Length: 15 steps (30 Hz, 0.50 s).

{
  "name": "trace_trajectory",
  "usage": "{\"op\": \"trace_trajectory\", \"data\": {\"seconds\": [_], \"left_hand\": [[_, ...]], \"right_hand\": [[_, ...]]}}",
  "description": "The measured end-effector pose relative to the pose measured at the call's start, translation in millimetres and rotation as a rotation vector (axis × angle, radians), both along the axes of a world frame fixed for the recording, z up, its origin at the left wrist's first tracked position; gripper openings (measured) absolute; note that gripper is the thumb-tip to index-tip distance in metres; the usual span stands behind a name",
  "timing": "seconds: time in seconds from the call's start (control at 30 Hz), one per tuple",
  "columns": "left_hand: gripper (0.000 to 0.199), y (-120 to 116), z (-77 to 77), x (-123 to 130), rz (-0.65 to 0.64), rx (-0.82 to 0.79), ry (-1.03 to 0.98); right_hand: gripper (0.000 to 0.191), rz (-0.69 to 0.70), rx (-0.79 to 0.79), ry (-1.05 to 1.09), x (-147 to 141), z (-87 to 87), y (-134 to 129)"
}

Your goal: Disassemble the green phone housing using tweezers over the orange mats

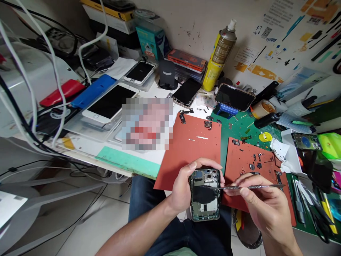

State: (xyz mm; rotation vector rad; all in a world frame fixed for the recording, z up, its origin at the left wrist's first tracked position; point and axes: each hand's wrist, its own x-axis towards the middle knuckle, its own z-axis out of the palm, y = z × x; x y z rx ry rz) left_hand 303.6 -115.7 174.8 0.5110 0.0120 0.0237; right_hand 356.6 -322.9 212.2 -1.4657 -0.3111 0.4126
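**Scratch risk**

At lower centre, our left hand (183, 190) half-curls round the opened phone (204, 195); our right hand (269, 204) pinches a metal tool (257, 186), its tip over the insides. A slipping pinch could scratch them.

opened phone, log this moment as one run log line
left hand: holds opened dark-rimmed rectangular phone | right hand: holds thin metal tool, tip over phone interior | rust-red mats: small dark parts

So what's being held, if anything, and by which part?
Left hand: opened phone, by its side edges. Right hand: thin metal tool, pinched around mid-shaft.
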Motion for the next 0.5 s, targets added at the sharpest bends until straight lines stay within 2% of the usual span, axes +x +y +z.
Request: {"op": "trace_trajectory", "data": {"seconds": [0.27,0.5], "left_hand": [[0.052,0,1.3,0,-0.005,0.017,-0.014],[0.052,1,0.3,-1,-0.008,0.044,-0.013]], "right_hand": [[0.005,0.013,-0.069,-0.029,-3,-4.4,-4],[0.005,0.073,-0.069,0.038,3,5.1,6]]}}
